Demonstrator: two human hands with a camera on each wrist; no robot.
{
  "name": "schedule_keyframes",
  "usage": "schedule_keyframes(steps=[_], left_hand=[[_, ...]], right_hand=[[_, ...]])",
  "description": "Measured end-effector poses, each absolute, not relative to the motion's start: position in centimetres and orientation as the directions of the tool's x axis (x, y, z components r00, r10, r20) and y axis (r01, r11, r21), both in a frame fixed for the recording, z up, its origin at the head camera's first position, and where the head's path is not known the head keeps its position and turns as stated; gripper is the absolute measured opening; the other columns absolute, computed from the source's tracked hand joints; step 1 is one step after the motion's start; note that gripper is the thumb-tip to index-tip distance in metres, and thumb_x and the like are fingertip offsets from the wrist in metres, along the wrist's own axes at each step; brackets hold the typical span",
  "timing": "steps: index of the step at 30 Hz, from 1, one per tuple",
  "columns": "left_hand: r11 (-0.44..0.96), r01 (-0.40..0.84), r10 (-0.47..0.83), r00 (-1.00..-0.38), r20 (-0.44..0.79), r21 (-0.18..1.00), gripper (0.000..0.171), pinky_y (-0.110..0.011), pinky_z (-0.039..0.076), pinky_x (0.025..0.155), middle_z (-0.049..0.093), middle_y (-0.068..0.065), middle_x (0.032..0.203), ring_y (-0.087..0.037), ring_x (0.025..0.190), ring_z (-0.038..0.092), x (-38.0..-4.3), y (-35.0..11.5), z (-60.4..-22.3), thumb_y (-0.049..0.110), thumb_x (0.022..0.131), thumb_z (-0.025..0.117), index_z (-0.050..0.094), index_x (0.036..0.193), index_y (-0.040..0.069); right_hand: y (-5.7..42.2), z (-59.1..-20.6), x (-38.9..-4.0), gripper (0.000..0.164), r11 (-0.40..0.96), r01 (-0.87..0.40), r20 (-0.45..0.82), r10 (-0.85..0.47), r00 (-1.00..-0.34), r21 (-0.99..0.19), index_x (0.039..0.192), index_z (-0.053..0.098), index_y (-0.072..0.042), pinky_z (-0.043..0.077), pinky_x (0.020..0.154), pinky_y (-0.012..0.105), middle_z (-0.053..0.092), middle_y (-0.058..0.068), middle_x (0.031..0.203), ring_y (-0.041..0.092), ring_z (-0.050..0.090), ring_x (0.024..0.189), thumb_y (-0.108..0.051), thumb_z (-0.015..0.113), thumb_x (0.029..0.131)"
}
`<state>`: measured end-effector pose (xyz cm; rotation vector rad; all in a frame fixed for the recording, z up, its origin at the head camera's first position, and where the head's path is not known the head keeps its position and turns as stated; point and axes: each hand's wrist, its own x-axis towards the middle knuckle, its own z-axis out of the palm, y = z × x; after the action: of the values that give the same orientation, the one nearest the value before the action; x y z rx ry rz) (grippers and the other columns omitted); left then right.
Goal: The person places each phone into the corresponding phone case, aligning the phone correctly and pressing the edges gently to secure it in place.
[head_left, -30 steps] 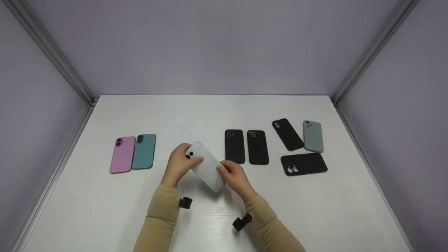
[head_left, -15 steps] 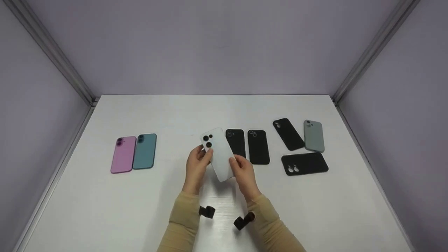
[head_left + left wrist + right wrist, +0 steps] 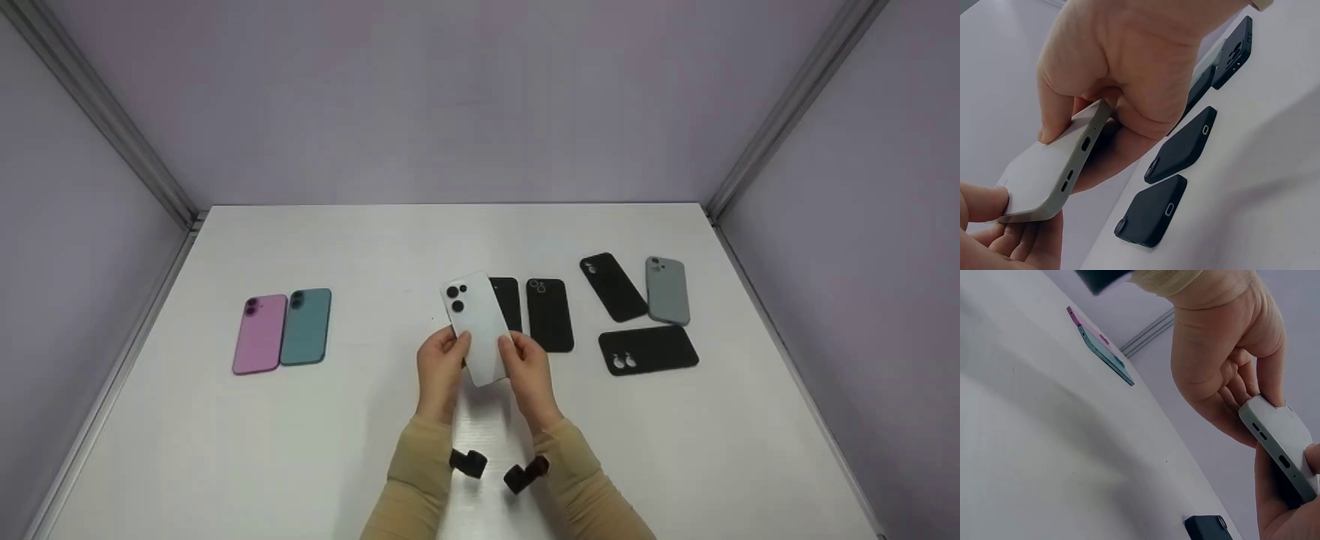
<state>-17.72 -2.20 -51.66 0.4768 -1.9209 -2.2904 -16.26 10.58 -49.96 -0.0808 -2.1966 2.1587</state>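
Note:
A white phone point(image 3: 480, 319) with dark round camera lenses is held between both hands above the middle of the table, its back turned up. My left hand point(image 3: 439, 379) pinches its left edge, thumb on the back. On the opposite edge my right hand point(image 3: 532, 382) grips it the same way. The left wrist view shows the charging port on the phone's point(image 3: 1041, 177) lower end. Behind the phone lies a black phone-shaped piece point(image 3: 508, 304), partly covered, and beside it a second one point(image 3: 550, 319). Whether phones sit inside these two cannot be told.
Left on the white table point(image 3: 187, 450) lie a pink phone point(image 3: 260, 337) and a teal phone point(image 3: 305, 330), side by side. At right are two black phone cases, one slanted point(image 3: 615, 289) and one sideways point(image 3: 652, 350), and a grey-green phone-shaped piece point(image 3: 669, 292).
Over the last second the phone has moved up and right and turned more upright. My left hand has slid down from its camera end to the left edge; the right hand still grips the right edge.

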Motion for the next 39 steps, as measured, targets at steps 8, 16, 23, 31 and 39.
schedule_keyframes(steps=[8,16,23,31,39], left_hand=[[-0.217,-0.169,-0.268,-0.936,-0.226,0.961,0.023,-0.027,0.052,0.068,0.073,-0.014,0.094,-0.015,0.079,0.065,-17.7,-2.1,-51.7,0.007,0.093,0.066,0.068,0.109,-0.009],[-0.229,-0.199,-0.236,-0.938,-0.253,0.953,0.025,-0.029,0.055,0.072,0.072,-0.015,0.094,-0.016,0.081,0.066,-17.7,-2.1,-51.5,0.006,0.093,0.064,0.066,0.110,-0.012],[-0.219,-0.216,-0.217,-0.940,-0.263,0.952,0.027,-0.029,0.054,0.072,0.072,-0.016,0.097,-0.018,0.083,0.066,-17.6,-2.2,-51.5,0.008,0.093,0.064,0.066,0.112,-0.012],[-0.222,-0.235,-0.202,-0.938,-0.281,0.946,0.026,-0.027,0.051,0.072,0.071,-0.013,0.095,-0.017,0.083,0.063,-17.5,-1.9,-51.6,0.009,0.094,0.063,0.066,0.111,-0.010],[-0.189,-0.258,-0.186,-0.938,-0.293,0.947,0.027,-0.030,0.050,0.076,0.071,-0.013,0.102,-0.019,0.088,0.063,-17.7,-1.7,-51.9,0.010,0.095,0.063,0.066,0.114,-0.008]], right_hand=[[11.7,-51.5,-17.0,0.021,0.228,-0.044,0.057,0.050,-0.997,-0.973,0.108,0.064,0.008,0.043,0.063,0.025,0.059,0.006,0.085,0.015,0.050,0.074,-0.011,0.058,0.100],[16.0,-52.9,-19.1,0.028,0.292,-0.040,0.050,0.026,-0.998,-0.956,0.114,0.066,-0.002,0.053,0.082,0.034,0.068,0.008,0.103,0.021,0.064,0.092,-0.025,0.064,0.098],[21.8,-52.3,-20.5,0.036,0.469,-0.082,0.081,-0.024,-0.996,-0.880,0.123,0.064,-0.001,0.046,0.097,0.042,0.067,0.011,0.118,0.026,0.061,0.109,-0.025,0.067,0.096],[27.2,-52.0,-21.6,0.056,0.607,-0.154,0.060,-0.172,-0.983,-0.779,0.137,0.054,0.000,0.041,0.104,0.050,0.059,0.018,0.134,0.034,0.053,0.125,-0.032,0.070,0.094],[31.8,-51.5,-22.1,0.077,0.699,-0.196,-0.035,-0.302,-0.953,-0.688,0.147,0.043,-0.002,0.033,0.108,0.056,0.045,0.020,0.147,0.040,0.038,0.137,-0.040,0.075,0.088]])
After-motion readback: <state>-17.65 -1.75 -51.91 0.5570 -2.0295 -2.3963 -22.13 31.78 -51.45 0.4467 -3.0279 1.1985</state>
